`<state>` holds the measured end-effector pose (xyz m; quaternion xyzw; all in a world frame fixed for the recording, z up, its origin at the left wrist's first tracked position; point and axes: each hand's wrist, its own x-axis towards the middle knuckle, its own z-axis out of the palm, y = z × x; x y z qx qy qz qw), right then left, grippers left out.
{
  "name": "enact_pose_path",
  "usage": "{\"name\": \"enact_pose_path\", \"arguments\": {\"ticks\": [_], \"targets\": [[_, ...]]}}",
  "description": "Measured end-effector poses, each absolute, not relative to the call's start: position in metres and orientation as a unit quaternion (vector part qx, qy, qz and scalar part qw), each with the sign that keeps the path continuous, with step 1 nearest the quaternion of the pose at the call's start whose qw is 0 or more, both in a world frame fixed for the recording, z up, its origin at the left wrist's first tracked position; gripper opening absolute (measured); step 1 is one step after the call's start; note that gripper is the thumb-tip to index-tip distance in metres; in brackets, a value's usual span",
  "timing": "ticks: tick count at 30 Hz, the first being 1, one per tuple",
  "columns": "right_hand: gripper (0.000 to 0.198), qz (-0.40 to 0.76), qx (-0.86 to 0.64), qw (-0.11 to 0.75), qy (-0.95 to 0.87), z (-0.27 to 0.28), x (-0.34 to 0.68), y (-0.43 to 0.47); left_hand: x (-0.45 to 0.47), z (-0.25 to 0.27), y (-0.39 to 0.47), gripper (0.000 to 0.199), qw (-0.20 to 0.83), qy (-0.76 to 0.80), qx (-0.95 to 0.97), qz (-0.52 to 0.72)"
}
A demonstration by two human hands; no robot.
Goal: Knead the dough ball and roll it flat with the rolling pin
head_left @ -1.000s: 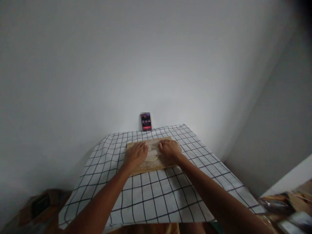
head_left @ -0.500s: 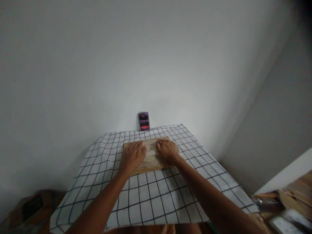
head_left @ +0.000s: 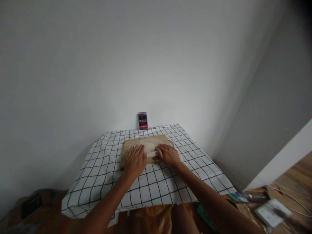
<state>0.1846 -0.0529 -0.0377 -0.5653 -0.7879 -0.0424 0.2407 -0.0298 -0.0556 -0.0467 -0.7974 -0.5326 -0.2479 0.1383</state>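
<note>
A pale rolling pin (head_left: 152,154) lies across the near part of a flattened sheet of dough (head_left: 149,143) on a floured wooden board (head_left: 128,146). My left hand (head_left: 136,160) rests palm down over the pin's left part, its fingers stretched forward. On the right part, my right hand (head_left: 169,154) presses down with its fingers bent over the pin. Both hands cover the pin's ends, so only its middle shows. The dough spreads out beyond the pin, toward the wall.
A white checked cloth (head_left: 156,185) covers the table. A small dark, pixelated upright item (head_left: 142,121) leans at the wall (head_left: 156,65) behind. Low on the right are a white power strip or box (head_left: 273,213) and a clear bottle (head_left: 254,196). A brown box (head_left: 31,204) stands low on the left.
Both hands and the rolling pin have come back toward me, from the middle of the dough to the board's near part. More dough shows beyond the pin. The view has shifted slightly.
</note>
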Motion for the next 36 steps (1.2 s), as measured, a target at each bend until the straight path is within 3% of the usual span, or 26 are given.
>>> {"name": "enact_pose_path", "arguments": {"ticks": [11, 17, 36], "targets": [[0.051, -0.011, -0.608, 0.14, -0.782, -0.014, 0.171, 0.024, -0.022, -0.014, -0.02, 0.047, 0.085, -0.619, -0.762, -0.172], [0.048, 0.021, -0.58, 0.109, -0.807, -0.013, 0.169, 0.068, -0.021, 0.002, -0.004, 0.041, 0.088, -0.622, -0.763, -0.153], [0.042, -0.037, -0.588, 0.184, -0.787, -0.027, 0.177, 0.008, -0.013, -0.024, -0.032, 0.051, 0.12, -0.6, -0.765, -0.202]]}}
